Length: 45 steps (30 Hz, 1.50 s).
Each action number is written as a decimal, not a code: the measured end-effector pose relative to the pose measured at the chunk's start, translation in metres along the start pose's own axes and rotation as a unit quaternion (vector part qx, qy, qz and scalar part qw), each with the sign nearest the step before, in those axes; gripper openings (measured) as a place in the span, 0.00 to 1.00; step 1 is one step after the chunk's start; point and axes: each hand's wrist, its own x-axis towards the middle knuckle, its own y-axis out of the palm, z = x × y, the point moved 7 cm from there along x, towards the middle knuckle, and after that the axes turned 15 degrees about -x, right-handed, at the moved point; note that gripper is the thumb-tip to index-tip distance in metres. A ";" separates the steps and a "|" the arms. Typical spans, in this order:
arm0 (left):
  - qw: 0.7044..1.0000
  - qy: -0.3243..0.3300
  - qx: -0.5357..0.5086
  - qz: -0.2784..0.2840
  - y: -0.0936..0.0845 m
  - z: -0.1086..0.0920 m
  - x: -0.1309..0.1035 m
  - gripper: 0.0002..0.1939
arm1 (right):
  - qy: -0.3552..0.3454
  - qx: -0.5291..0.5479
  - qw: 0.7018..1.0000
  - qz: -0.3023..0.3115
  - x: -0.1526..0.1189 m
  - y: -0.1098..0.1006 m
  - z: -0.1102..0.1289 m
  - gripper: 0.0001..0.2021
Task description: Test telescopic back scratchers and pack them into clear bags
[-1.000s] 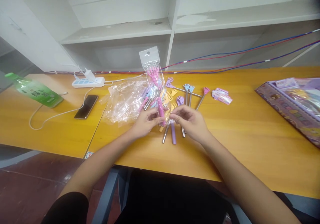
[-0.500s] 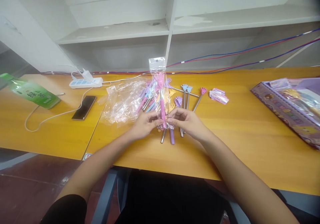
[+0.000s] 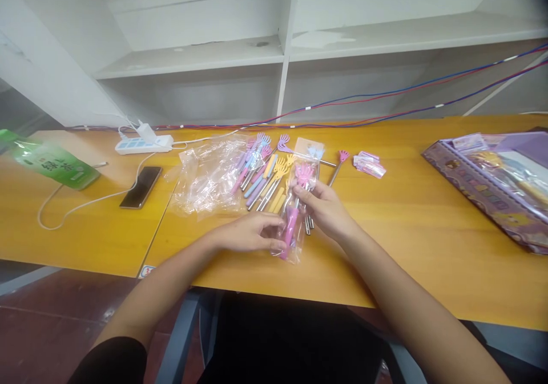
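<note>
A pink back scratcher (image 3: 291, 227) with a hand-shaped head lies tilted inside a clear plastic bag (image 3: 295, 254). My right hand (image 3: 323, 207) pinches the bag just below the scratcher's head. At the lower left edge of the bag, my left hand (image 3: 252, 233) has its thumb and fingers apart; whether they touch the plastic I cannot tell. Behind the hands lies a pile of loose back scratchers (image 3: 261, 173) in purple, blue, pink and yellow with metal shafts. Another pink-headed back scratcher (image 3: 343, 157) points away to the right, partly behind my right hand.
Crumpled clear bags (image 3: 205, 178) lie left of the pile. Further left are a phone (image 3: 141, 187), a power strip (image 3: 143, 144) with a white cable and a green bottle (image 3: 55, 164). Small printed cards (image 3: 369, 164) and a purple box (image 3: 471, 187) of packaged things are on the right.
The bagged pink back scratcher has come down and right, from upright to tilted. My right hand has moved up to its head end, and the left hand's fingers have come apart.
</note>
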 end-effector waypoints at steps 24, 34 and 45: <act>0.881 0.197 -0.132 -0.410 -0.068 -0.007 -0.021 0.15 | 0.025 -0.044 0.949 0.312 -0.041 0.066 0.009 0.21; 0.855 0.215 -0.196 -0.429 -0.069 -0.002 -0.025 0.14 | 0.000 -0.083 0.904 0.419 -0.052 0.074 0.012 0.15; 0.900 0.179 -0.130 -0.375 -0.061 0.001 -0.015 0.15 | -0.002 -0.116 0.904 0.412 -0.043 0.057 0.012 0.21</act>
